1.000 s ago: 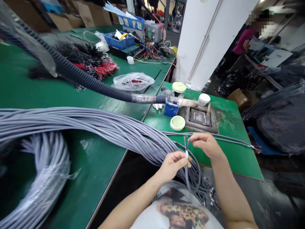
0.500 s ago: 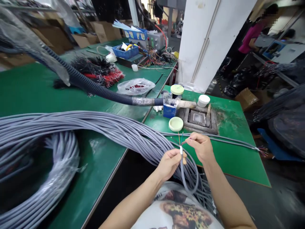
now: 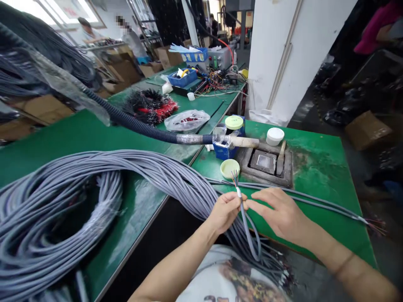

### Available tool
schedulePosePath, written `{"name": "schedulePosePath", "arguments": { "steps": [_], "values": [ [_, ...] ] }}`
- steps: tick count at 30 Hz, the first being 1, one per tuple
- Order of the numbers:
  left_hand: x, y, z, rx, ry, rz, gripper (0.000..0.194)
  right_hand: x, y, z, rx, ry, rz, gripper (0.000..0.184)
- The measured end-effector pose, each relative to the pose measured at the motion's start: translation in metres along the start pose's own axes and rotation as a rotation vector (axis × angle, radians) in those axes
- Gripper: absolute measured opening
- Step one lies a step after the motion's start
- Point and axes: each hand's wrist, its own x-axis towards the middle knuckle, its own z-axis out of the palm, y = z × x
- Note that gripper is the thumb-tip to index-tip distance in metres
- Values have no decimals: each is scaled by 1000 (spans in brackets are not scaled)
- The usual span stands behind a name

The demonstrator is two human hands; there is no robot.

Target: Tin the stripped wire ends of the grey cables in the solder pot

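My left hand (image 3: 225, 209) pinches a grey cable (image 3: 247, 228) just below its white-wrapped end. Thin coloured wires (image 3: 234, 179) fan upward out of that end. My right hand (image 3: 280, 214) is beside the cable on the right, its thumb and fingers apart. One of its fingertips is close to the cable; whether it touches I cannot tell. Below my hands the held cable bends in a loop. A thick bundle of grey cables (image 3: 176, 176) runs from the left table to beneath my left hand.
Ahead sits a square soldering pot (image 3: 266, 161) with a flat scraper (image 3: 281, 157) on it. A ribbed black hose (image 3: 147, 128) ends above a blue box (image 3: 225, 151). Around them are a pale green lid (image 3: 229, 168), a white tub (image 3: 275, 136) and two grey cables (image 3: 327, 205).
My right hand has let go of the wires and moved right, its fingers spreading. The wires, splayed before, now stand closer together. The camera view has shifted.
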Motion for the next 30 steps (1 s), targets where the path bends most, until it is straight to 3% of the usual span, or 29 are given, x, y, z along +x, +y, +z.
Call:
{"name": "schedulePosePath", "arguments": {
  "steps": [6,10,12,15,19,24,30],
  "values": [
    [10,3,30,0,-11,45,28,13,25,14,-119,47,-224,41],
    [5,8,23,128,16,219,27,27,43,19,16,179,-247,42],
    [-2,9,10,386,63,354,25,37,52,20,115,224,-167,41],
    [-13,11,-14,924,130,624,19,54,66,24,200,306,63,29],
    [-16,10,-44,1384,105,922,18,76,75,39,217,361,286,18],
    [-5,5,-67,1527,44,1062,22,93,78,58,152,316,366,19],
    [-3,2,-75,1511,-7,1127,21,99,80,70,48,254,417,21]
  ]
}}
